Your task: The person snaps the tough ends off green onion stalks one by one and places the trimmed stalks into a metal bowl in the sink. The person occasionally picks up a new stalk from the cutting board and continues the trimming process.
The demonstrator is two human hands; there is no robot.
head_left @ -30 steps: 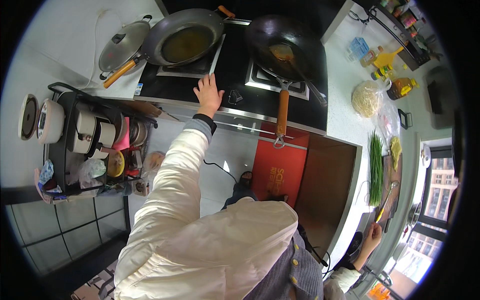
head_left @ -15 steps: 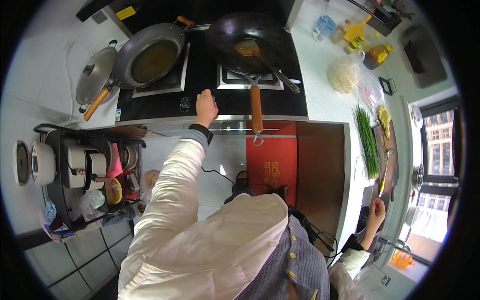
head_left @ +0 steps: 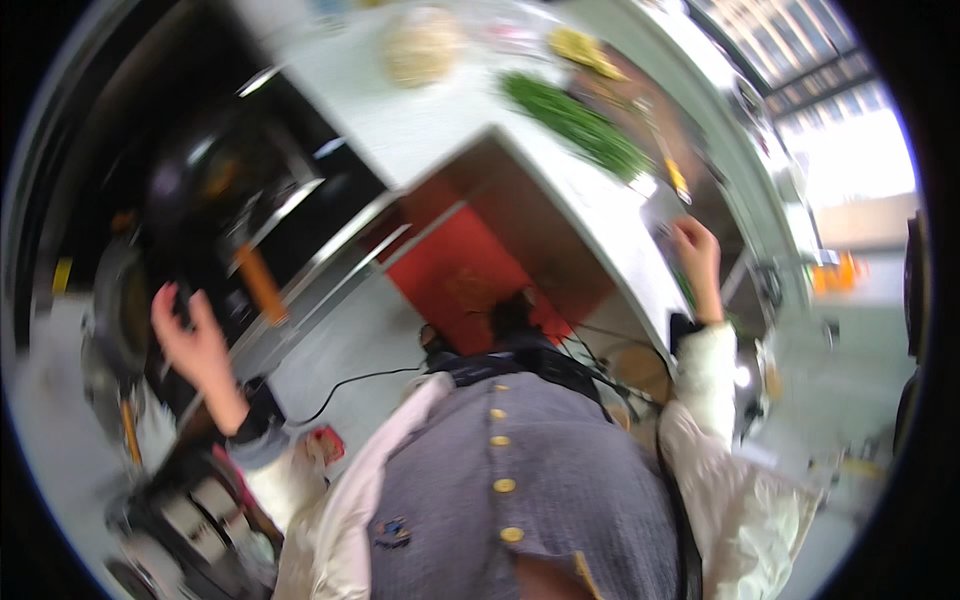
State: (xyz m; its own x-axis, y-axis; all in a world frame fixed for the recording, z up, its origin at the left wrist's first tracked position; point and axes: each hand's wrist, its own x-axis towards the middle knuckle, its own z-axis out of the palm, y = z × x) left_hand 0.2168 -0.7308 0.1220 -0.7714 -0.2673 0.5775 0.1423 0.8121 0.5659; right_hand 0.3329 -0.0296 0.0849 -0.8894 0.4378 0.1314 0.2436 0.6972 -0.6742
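My left hand (head_left: 190, 335) is raised at the front of the black stove, thumb and fingers apart, with nothing gripped. A dark wok (head_left: 215, 180) sits on the stove, its wooden handle (head_left: 262, 287) pointing toward me, just right of that hand. On the right, my right hand (head_left: 697, 262) is over the counter's inner edge, fingertips pinched together; what they hold, if anything, I cannot make out. Just beyond its fingertips lies a thin tool with a yellow end (head_left: 677, 182). A bunch of long green stalks (head_left: 575, 122) rests on the counter farther away. Motion blurs the picture.
A second pan (head_left: 122, 300) is at the far left. Pale noodle-like strands (head_left: 422, 45) and a yellow crumpled item (head_left: 585, 52) lie on the far counter. A red mat (head_left: 465, 265) covers the floor below, and a black cable (head_left: 350, 380) crosses the floor.
My view has swung to the right, toward the counter. My left hand has come off the stove front and its fingers have spread. My right hand stays pinched.
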